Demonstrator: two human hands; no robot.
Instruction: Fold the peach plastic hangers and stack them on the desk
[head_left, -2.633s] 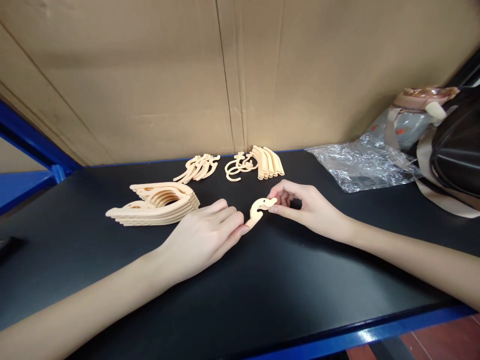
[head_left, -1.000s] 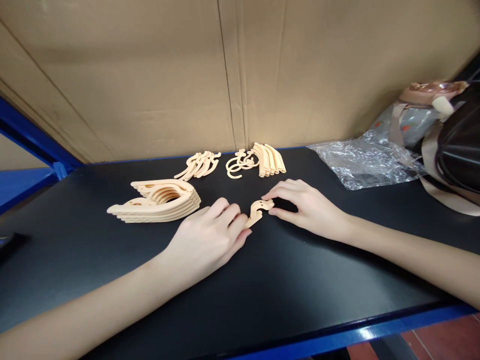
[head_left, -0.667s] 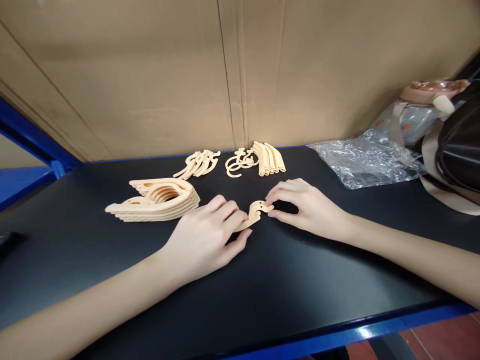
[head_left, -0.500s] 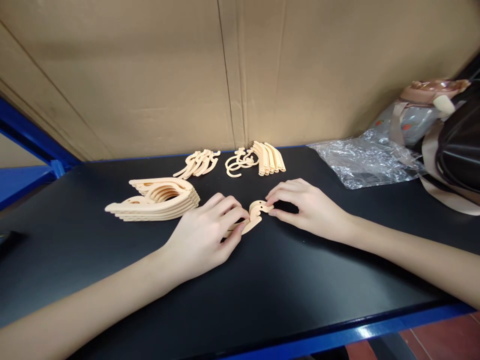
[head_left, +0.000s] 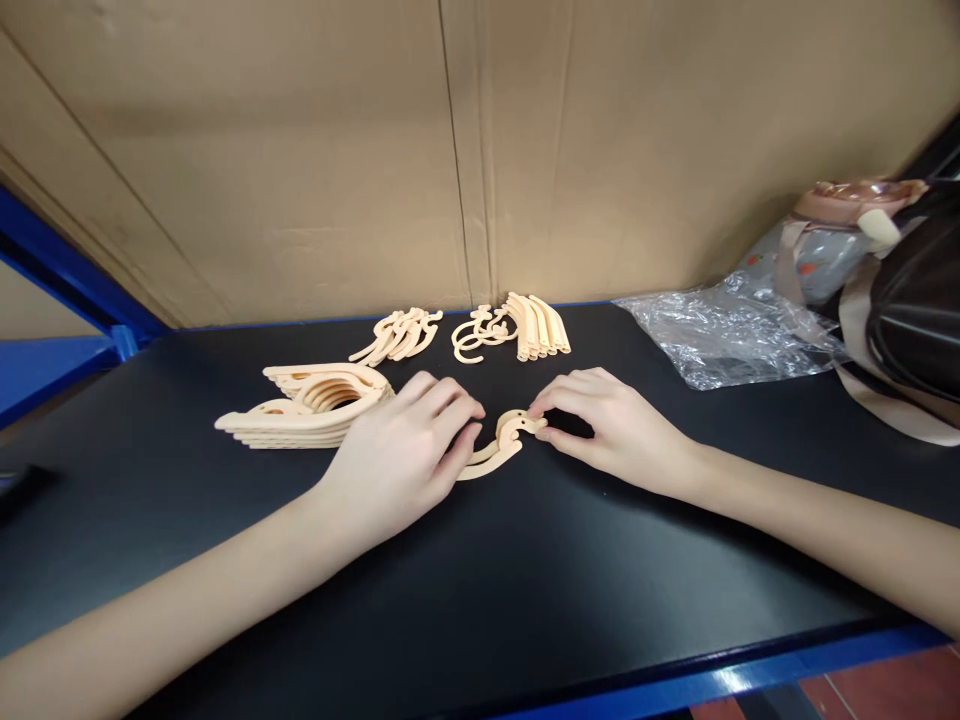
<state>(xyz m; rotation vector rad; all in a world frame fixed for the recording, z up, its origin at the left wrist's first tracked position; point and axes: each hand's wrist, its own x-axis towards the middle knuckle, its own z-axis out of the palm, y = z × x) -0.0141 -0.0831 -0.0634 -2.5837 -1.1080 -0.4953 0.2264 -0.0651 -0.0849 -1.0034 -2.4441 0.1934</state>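
Between my hands, two curved beige hanger arms (head_left: 499, 452) with small holes near one end lie close together on the black tabletop. My right hand (head_left: 611, 425) pinches their holed right end between thumb and fingertips. At their other end is my left hand (head_left: 409, 445), with the fingers bent and a small gap between thumb and forefinger; nothing shows in it. It covers the left tips of the arms. Just behind it sits a neat stack of beige hanger parts (head_left: 292, 425), partly hidden by its knuckles.
At the back lie loose curved pieces (head_left: 401, 335), several hooks (head_left: 472, 335) and a row of beige arms (head_left: 538, 328). Crumpled clear plastic (head_left: 727, 335), a bottle (head_left: 817, 245) and a dark bag (head_left: 919, 290) occupy the right. Cardboard (head_left: 300, 150) stands behind the table.
My left hand has let go of the hanger arms and drawn slightly left, so more of them shows. My right hand keeps its pinch. The view has tipped up slightly.
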